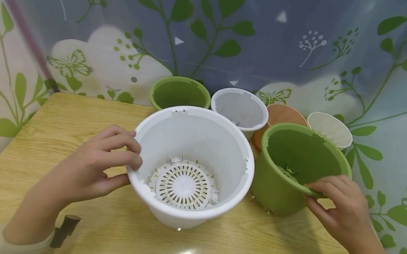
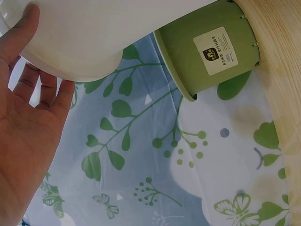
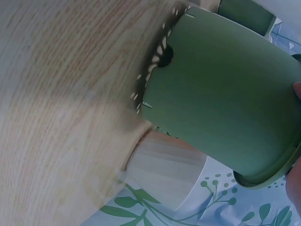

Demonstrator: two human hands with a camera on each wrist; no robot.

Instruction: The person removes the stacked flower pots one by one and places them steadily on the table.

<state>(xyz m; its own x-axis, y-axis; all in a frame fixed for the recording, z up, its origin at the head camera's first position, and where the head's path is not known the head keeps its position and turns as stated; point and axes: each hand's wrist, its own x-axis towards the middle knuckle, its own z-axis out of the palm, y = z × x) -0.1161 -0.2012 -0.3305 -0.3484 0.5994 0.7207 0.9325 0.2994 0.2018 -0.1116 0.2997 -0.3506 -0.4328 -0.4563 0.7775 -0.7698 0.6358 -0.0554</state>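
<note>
A large white flowerpot (image 1: pixel 202 137) with a slotted base inside stands at the middle of the table in the head view. My left hand (image 1: pixel 94 164) holds its left rim, fingers over the edge and thumb outside. To the right is a green flowerpot (image 1: pixel 274 182), close beside the white one. My right hand (image 1: pixel 346 208) pinches its front right rim between thumb and fingers. In the right wrist view the green pot's side (image 3: pixel 221 94) fills much of the picture, with notches along its bottom edge. The left wrist view shows the white pot's outside (image 2: pixel 94 37) above my palm.
Behind stand another green pot (image 1: pixel 180 94) with a label (image 2: pixel 215 51), a smaller pale grey-white pot (image 1: pixel 240 106), an orange pot (image 1: pixel 285 115) and a cream pot (image 1: pixel 329 127). The wooden table (image 1: pixel 51 125) meets a leaf-patterned curtain (image 1: pixel 104 0) at the back.
</note>
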